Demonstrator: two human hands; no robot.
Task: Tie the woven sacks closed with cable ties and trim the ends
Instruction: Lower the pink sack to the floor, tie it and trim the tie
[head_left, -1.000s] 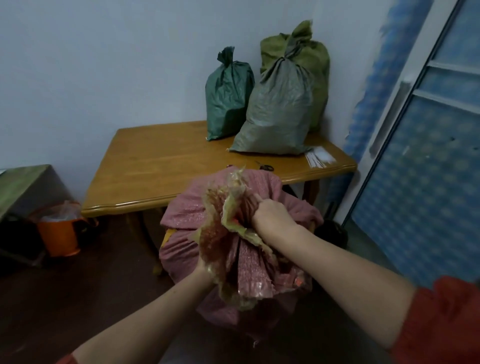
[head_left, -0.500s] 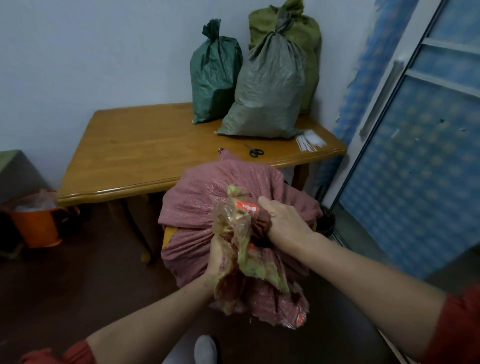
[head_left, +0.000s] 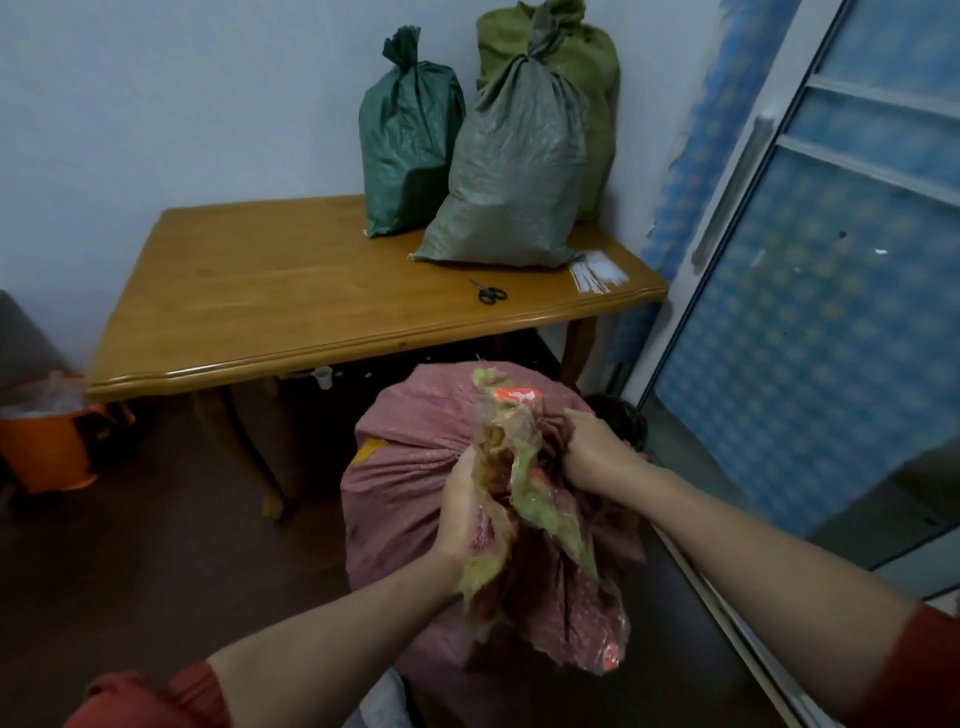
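A wooden tabletop (head_left: 291, 291) with a moulded edge stands against a pale wall (head_left: 182, 93) in the corner of the room, on curved legs over a dark floor (head_left: 156, 561). At its far right end three tied woven sacks stand upright, touching: a dark green sack (head_left: 408, 156) on the left, a grey-green sack (head_left: 514, 171) in front, and an olive sack (head_left: 587, 67) behind it against the wall. A small pair of black scissors (head_left: 490, 294) lies on the bare wood in front of them, and a bundle of white cable ties (head_left: 597, 273) lies near the right corner. A frosted, patterned sliding door (head_left: 810, 332) fills the right side. An orange bucket (head_left: 47, 447) sits on the floor at the left.

In front of the tabletop stands the pink woven sack (head_left: 400, 499), with what seems to be a yellowish liner at its mouth; the blur makes that uncertain. The left hand (head_left: 467, 514) is closed around the bunched neck from the left, and the right hand (head_left: 592, 449) is clenched on the gathered fabric from the right.
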